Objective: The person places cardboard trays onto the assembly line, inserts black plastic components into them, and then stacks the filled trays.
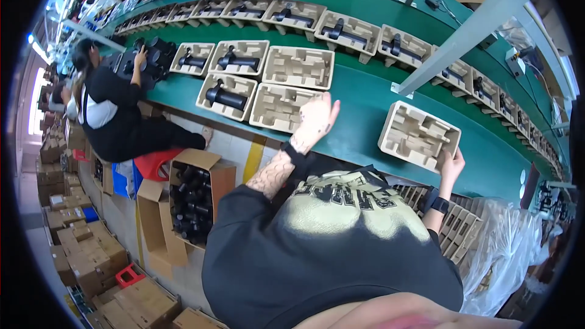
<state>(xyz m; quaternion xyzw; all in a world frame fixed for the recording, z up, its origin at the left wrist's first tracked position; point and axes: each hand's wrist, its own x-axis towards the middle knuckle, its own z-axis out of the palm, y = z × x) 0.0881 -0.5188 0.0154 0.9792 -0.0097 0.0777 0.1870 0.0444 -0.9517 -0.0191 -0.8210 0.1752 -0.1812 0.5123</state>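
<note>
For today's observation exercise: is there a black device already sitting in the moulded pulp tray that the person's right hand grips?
No. The tray gripped by the right hand shows only bare, empty moulded compartments.

The moulded tray (419, 135) gripped at its near edge by the right hand (451, 165) looks like pressed paper pulp, beige, matt and slightly rough. The empty tray (281, 107) at about nine o'clock of the left hand (317, 120) has the same dull fibrous finish. The belt (359, 100) under them is a smooth green sheet with a faint sheen. The black tools (224, 95) lying in trays toward ten o'clock look like hard plastic, semi-glossy. The slanting frame bar (469, 27) at one o'clock is pale painted metal, smooth. The open box (196, 198) at seven o'clock is plain brown corrugated cardboard, matt.
</note>
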